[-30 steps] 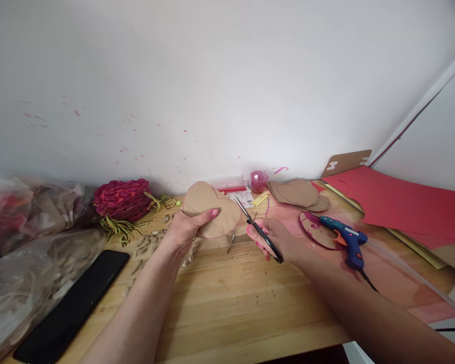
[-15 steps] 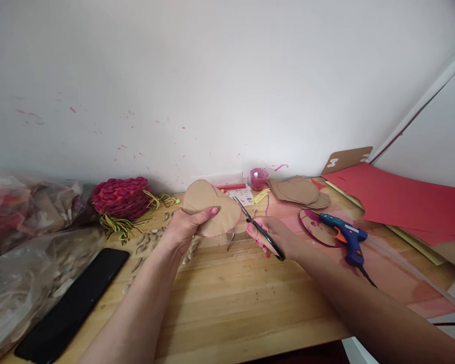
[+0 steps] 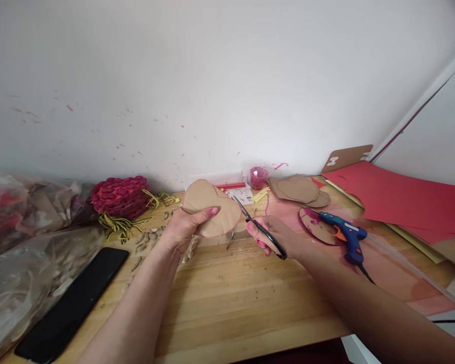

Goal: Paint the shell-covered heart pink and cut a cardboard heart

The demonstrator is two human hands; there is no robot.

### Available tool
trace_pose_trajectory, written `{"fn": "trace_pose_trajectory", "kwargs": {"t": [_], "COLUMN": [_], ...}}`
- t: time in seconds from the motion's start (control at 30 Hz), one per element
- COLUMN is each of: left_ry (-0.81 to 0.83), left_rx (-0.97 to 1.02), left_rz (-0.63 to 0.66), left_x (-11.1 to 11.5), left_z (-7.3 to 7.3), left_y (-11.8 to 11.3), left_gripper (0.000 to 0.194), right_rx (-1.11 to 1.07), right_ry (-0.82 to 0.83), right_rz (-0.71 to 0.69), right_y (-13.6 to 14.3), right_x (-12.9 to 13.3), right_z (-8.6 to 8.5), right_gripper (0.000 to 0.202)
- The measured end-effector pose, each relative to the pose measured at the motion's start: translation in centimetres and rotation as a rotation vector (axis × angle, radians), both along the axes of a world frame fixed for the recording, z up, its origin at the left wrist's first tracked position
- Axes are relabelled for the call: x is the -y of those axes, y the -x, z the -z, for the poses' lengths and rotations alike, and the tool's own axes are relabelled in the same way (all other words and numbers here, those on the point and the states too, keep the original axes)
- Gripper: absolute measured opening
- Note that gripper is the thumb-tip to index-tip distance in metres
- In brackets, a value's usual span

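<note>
My R hand (image 3: 276,231) has its fingers round the handles of the scissors (image 3: 264,231), blades nr R edge of the cardboard heart (image 3: 224,218). My L hand (image 3: 187,226) pinches its L side, thumb on top, over the tabletop (image 3: 227,303). Prob. light, stiffish, could crease: best gripped flat, well in from rim. Pink cup (image 3: 258,180) beyond.

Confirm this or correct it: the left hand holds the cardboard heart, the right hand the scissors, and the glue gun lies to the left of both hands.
One part is wrong: in the head view, the glue gun lies to their right, not left. The left hand does hold the cardboard heart, and the right hand the scissors.
</note>
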State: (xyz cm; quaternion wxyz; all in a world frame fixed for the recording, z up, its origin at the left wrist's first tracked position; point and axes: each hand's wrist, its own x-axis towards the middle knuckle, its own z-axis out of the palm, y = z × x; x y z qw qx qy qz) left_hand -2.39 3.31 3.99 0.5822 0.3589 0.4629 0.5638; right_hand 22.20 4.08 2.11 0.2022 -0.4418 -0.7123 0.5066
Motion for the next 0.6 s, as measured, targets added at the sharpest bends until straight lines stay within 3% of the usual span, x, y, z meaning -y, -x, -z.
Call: {"fn": "trace_pose_trajectory", "kwargs": {"t": [0.33, 0.6], "left_ry": [-0.007, 0.004], "left_rx": [0.004, 0.008], "left_rz": [-0.016, -0.030], "left_x": [0.1, 0.1], "left_z": [0.1, 0.0], "left_y": [-0.2, -0.3], "left_gripper": [0.058, 0.064], "right_rx": [-0.135, -0.111], "right_ry": [0.101, 0.085], "right_rz": [0.021, 0.036], "right_y": [0.3, 0.2], "right_x": [0.0, 0.0], "right_z": [1.3, 1.2], "right_gripper": [0.056, 0.055]}}
